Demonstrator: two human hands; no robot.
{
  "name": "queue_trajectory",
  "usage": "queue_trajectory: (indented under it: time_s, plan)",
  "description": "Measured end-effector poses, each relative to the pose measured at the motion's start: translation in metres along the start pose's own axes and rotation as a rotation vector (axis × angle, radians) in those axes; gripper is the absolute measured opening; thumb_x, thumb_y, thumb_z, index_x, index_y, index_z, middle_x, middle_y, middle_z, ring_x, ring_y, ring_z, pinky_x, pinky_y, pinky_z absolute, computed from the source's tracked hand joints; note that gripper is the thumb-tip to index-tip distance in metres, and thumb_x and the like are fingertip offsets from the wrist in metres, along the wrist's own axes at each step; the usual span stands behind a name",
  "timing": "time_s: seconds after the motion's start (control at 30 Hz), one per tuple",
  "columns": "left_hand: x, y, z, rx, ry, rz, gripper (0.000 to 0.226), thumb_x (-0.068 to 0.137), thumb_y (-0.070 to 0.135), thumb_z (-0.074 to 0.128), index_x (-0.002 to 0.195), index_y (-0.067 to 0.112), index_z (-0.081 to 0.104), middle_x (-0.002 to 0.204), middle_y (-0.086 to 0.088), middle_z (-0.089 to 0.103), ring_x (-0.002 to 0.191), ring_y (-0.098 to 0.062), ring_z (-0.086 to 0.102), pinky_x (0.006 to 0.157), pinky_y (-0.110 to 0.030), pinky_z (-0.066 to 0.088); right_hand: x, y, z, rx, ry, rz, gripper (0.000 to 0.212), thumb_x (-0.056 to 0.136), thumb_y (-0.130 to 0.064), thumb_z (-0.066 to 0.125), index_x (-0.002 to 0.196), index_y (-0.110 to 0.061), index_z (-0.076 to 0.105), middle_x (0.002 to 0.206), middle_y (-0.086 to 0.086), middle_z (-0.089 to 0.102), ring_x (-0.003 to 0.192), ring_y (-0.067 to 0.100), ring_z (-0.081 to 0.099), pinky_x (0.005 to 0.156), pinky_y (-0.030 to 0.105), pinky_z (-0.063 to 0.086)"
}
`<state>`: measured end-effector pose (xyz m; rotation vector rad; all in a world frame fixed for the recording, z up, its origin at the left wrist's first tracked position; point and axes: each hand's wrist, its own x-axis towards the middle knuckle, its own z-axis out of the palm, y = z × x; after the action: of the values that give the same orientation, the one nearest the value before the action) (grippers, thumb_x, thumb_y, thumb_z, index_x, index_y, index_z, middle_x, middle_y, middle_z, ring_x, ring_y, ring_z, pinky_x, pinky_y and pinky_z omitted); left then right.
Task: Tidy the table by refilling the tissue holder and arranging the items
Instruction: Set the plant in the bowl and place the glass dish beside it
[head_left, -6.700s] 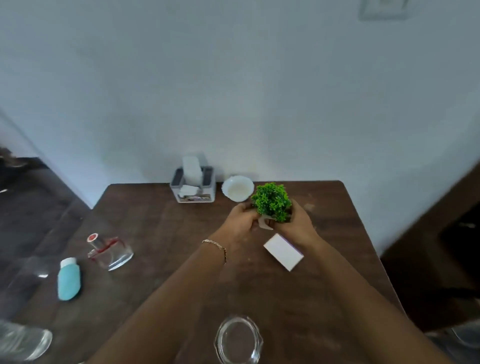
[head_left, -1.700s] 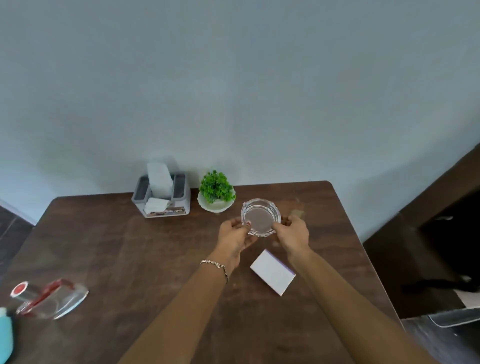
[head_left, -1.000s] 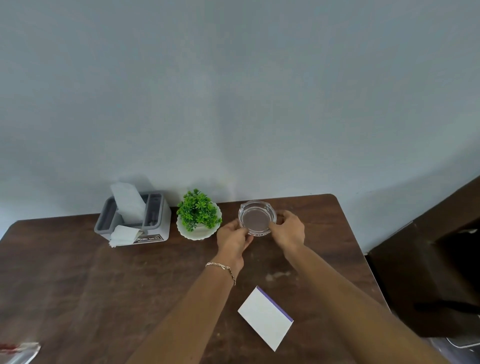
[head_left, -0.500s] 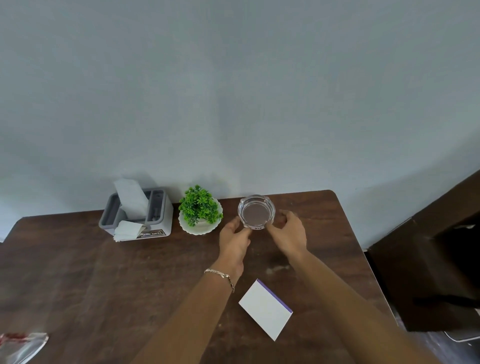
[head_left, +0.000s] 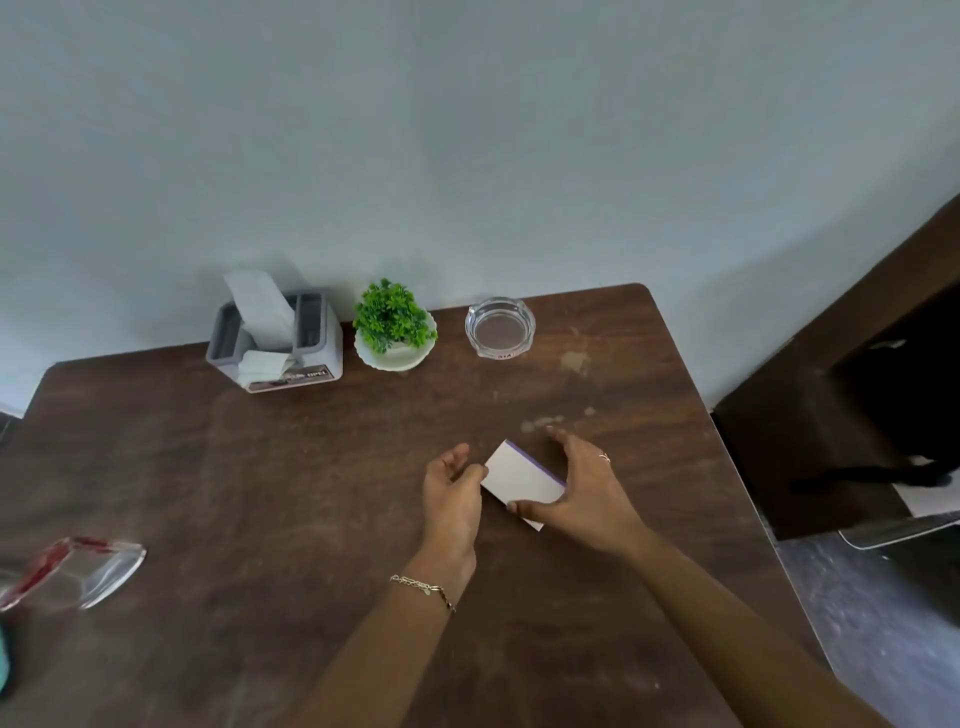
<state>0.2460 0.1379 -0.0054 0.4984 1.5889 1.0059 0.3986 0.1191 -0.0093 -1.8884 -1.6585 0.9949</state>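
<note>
Both hands flank the white box (head_left: 521, 480) lying mid-table; the left hand (head_left: 451, 493) touches its left edge with curled fingers, the right hand (head_left: 583, 488) spreads open over its right side, thumb on the near corner; neither has closed around it. The tissue holder (head_left: 278, 340), plant (head_left: 393, 325) and glass ashtray (head_left: 500, 327) line the table's (head_left: 260, 493) far edge; bare wood lies open between.

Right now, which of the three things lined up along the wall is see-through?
The glass dish, rightmost in the row. The tissue holder is grey plastic, and the plant sits in a white bowl.
</note>
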Motion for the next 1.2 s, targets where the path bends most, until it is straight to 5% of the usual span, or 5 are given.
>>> queue_trajectory:
  time_s: [0.2, 0.53, 0.73, 1.03, 1.2]
  plan:
    - [-0.026, -0.033, -0.015, -0.041, -0.025, -0.09, 0.03, 0.087, -0.002, 0.054, 0.115, 0.01, 0.055, 0.109, -0.005, 0.058, 0.091, -0.013, 0.057, 0.074, -0.023, 0.048, -0.022, -0.002, 0.02, -0.121, 0.113, -0.062, 0.105, 0.058, -0.056, 0.08, 0.141, -0.014, 0.033, 0.138, 0.002, 0.047, 0.13, 0.019, 0.037, 0.11, 0.033, 0.029]
    - [-0.038, -0.036, -0.006, -0.05, -0.078, -0.032, 0.029, 0.085, -0.006, 0.054, 0.109, 0.01, 0.055, 0.107, -0.003, 0.06, 0.102, -0.019, 0.059, 0.078, -0.022, 0.048, -0.031, 0.009, 0.026, -0.065, 0.215, -0.088, 0.079, 0.068, -0.034, 0.077, 0.135, -0.014, 0.041, 0.126, 0.001, 0.058, 0.117, 0.022, 0.047, 0.096, 0.027, 0.036]
    - [-0.034, -0.034, 0.015, -0.062, -0.097, -0.019, 0.027, 0.085, -0.006, 0.054, 0.103, 0.013, 0.057, 0.105, -0.002, 0.062, 0.106, -0.022, 0.061, 0.079, -0.023, 0.05, -0.025, 0.017, 0.015, -0.038, 0.28, -0.047, 0.077, 0.065, -0.036, 0.077, 0.131, -0.016, 0.044, 0.117, -0.001, 0.061, 0.11, 0.021, 0.05, 0.09, 0.027, 0.037]
    - [0.001, 0.014, 0.084, 0.016, -0.342, 0.037, 0.024, 0.089, 0.0, 0.054, 0.103, 0.018, 0.057, 0.113, -0.002, 0.064, 0.107, -0.019, 0.061, 0.092, -0.032, 0.048, 0.038, 0.033, -0.038, 0.004, 0.493, 0.054, 0.067, 0.064, -0.038, 0.078, 0.121, -0.017, 0.05, 0.113, 0.0, 0.063, 0.107, 0.025, 0.052, 0.09, 0.035, 0.042]
    - [0.035, 0.036, 0.105, 0.104, -0.383, 0.046, 0.017, 0.094, 0.007, 0.051, 0.105, 0.017, 0.058, 0.111, -0.004, 0.068, 0.092, -0.015, 0.066, 0.088, -0.03, 0.051, 0.089, 0.036, -0.054, 0.012, 0.554, 0.092, 0.059, 0.065, -0.038, 0.079, 0.113, -0.013, 0.054, 0.109, 0.003, 0.064, 0.104, 0.028, 0.053, 0.09, 0.037, 0.042]
